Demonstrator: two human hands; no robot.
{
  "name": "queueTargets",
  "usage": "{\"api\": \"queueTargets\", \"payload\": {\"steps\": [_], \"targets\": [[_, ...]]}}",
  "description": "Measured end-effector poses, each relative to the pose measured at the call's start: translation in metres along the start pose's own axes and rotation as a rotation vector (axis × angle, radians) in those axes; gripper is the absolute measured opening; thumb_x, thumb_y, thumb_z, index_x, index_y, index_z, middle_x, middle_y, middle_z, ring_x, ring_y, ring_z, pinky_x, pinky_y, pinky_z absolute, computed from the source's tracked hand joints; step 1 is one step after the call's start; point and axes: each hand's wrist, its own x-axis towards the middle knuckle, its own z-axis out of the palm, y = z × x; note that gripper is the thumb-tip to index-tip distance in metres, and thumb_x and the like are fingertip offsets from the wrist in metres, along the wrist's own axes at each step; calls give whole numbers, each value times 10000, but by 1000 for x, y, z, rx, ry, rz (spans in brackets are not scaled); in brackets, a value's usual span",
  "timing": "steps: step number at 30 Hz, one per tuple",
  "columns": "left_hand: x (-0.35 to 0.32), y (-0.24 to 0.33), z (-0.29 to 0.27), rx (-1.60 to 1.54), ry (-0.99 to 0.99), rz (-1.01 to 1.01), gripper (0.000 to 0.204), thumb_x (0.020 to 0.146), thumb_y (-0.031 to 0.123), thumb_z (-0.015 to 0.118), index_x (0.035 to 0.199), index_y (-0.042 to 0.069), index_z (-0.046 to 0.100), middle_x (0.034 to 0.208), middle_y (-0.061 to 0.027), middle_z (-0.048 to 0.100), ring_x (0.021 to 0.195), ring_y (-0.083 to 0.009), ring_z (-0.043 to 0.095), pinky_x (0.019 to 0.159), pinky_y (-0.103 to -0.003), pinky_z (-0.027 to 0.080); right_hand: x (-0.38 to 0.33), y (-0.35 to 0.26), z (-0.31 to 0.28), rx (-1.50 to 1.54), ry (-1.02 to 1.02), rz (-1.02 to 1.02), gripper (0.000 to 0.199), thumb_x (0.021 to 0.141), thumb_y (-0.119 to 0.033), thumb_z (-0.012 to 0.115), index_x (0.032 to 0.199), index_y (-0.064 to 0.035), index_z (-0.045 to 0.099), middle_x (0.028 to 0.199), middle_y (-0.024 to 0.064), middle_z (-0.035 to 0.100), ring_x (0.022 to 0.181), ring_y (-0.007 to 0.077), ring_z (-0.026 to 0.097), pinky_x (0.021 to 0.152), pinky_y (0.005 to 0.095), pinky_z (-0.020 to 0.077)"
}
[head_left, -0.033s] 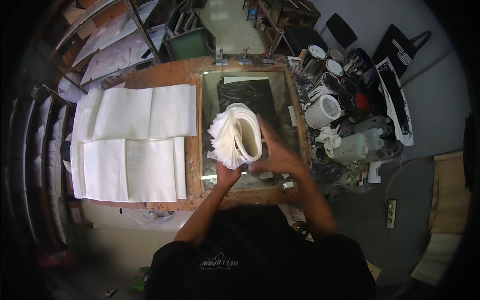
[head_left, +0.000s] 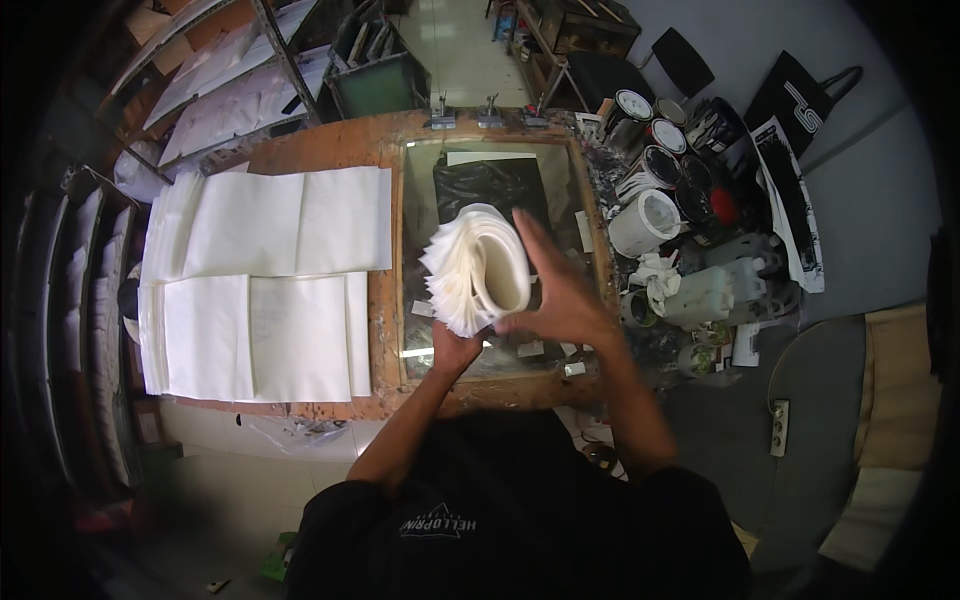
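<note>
A thick bundle of white sheets [head_left: 452, 270], bent into a loop with its edges fanned on the left, stands above the table in front of me. My left hand [head_left: 457, 346] is closed around its lower end; the fingers are largely hidden behind it. At the bundle's right side is my right hand [head_left: 568, 290], fingers stretched out and thumb apart near its lower edge. Whether that thumb touches the sheets I cannot tell. Below lies a wood-framed glass panel [head_left: 572, 195] with a black plastic sheet [head_left: 485, 185] under the bundle's far end.
Two overlapping stacks of white sheets [head_left: 240, 225] cover the table's left side. Paint pots [head_left: 645, 222], cans and translucent jugs [head_left: 695, 297] crowd the right edge. Metal clamps [head_left: 489, 113] line the far edge. Racks [head_left: 100, 300] stand at the left, and a power strip [head_left: 779, 428] lies at the right.
My right hand has shifted slightly, its fingers still stretched out beside the bundle. The bundle's loop has moved a little to the right. My left hand keeps its hold.
</note>
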Motion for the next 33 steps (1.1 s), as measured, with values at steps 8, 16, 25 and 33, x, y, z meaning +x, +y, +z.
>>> {"api": "queueTargets", "payload": {"steps": [8, 16, 25, 33], "targets": [[26, 23, 21, -273, 362, -126, 1019, 745, 135, 862, 1495, -99, 212, 1364, -259, 508, 1272, -349, 548, 1091, -419, 422, 56, -14, -23, -373, -13, -296, 878, 901, -607, 609, 1573, -102, 356, 1636, 242, 267, 1535, 435, 190, 1242, 589, 115], [30, 15, -5, -161, 326, -96, 1144, 715, 189, 894, 1544, -48, 143, 1403, -241, 518, 1314, -322, 539, 1109, -404, 419, 49, 7, -35, -521, 89, -274, 918, 832, -380, 704, 1603, -102, 291, 1656, 218, 243, 1553, 400, 166, 1258, 555, 108], [23, -17, -6, -252, 328, -251, 796, 749, 163, 871, 1374, -35, 420, 1297, -231, 598, 1216, -363, 597, 1043, -427, 465, -13, 38, -17, -198, 649, -111, 1122, 772, -536, 822, 1544, 50, 255, 1551, 257, 361, 1434, 331, 383, 1174, 489, 318], [59, 64, -37, -109, 268, -128, 555, 789, 92, 696, 1307, -35, 541, 1037, -282, 701, 1009, -442, 705, 862, -458, 554, -48, 163, 139, 334, 633, 479, 754, 822, -281, 834, 1396, 50, 476, 1229, 205, 654, 1087, 268, 651, 969, 400, 511]]}}
